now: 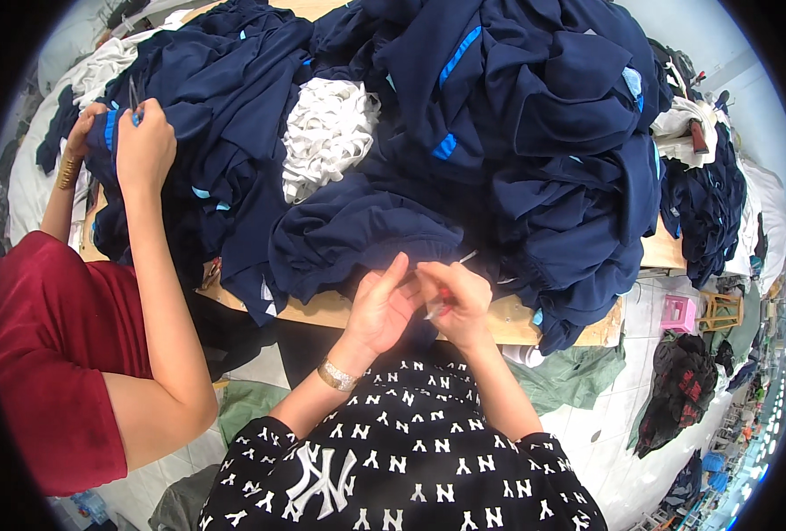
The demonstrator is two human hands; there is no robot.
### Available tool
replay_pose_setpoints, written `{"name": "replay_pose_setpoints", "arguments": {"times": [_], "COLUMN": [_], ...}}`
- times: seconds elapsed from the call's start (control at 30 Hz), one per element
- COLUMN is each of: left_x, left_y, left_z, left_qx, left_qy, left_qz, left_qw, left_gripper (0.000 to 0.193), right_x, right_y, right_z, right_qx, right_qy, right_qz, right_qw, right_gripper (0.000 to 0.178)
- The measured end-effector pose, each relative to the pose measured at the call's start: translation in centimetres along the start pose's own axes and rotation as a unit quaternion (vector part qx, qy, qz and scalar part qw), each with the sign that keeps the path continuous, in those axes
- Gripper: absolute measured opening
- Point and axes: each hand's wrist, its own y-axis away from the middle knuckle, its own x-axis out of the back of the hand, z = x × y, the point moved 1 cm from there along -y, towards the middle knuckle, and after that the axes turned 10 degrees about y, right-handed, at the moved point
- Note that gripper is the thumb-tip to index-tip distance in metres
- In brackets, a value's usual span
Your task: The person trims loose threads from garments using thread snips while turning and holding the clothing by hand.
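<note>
Bunched navy cloth (357, 228) lies just beyond, perhaps touching, the left hand (384, 307).

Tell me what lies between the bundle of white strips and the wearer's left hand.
In the head view, bunched navy cloth lies between the bundle of white strips and the left hand.

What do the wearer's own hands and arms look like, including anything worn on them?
Both the left hand and right hand are ungloved. A shiny, gold-toned band circles the left wrist; whether watch or bracelet, I can't tell. The right wrist has none. The forearms are bare below loose black sleeves with a repeated white print.
</note>
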Motion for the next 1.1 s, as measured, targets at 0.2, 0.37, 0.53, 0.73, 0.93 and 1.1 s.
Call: {"name": "replay_pose_setpoints", "arguments": {"times": [0.2, 0.37, 0.53, 0.73, 0.93, 1.1], "left_x": [-0.4, 2.1, 1.9, 1.8, 2.2, 1.2], "left_y": [-0.2, -0.9, -1.0, -0.9, -1.0, -0.4], "left_z": [0.1, -0.1, 0.2, 0.1, -0.1, 0.1], "left_qx": [0.027, 0.018, -0.037, -0.078, -0.110, -0.110], "left_qy": [0.024, 0.093, 0.040, -0.033, -0.065, -0.060], "left_qz": [0.006, -0.007, 0.008, 0.007, 0.010, 0.027], "left_qw": [0.999, 0.996, 0.999, 0.996, 0.992, 0.992], "left_gripper": [0.023, 0.019, 0.019, 0.020, 0.022, 0.014], "right_x": [-0.1, 0.8, 2.3, 1.5, 1.1, 1.0], "right_y": [1.7, 1.6, 2.0, 2.3, 2.0, 1.6], "right_z": [-0.3, -1.0, 0.1, 1.1, 1.1, 0.8], "right_qx": [-0.136, -0.111, -0.106, -0.128, -0.067, -0.052], "right_qy": [-0.123, -0.089, -0.137, 0.081, 0.190, 0.196], "right_qz": [0.024, -0.016, -0.072, -0.110, -0.109, -0.111], "right_qw": [0.983, 0.990, 0.982, 0.982, 0.974, 0.973], "right_gripper": [0.013, 0.018, 0.031, 0.021, 0.028, 0.029]}}
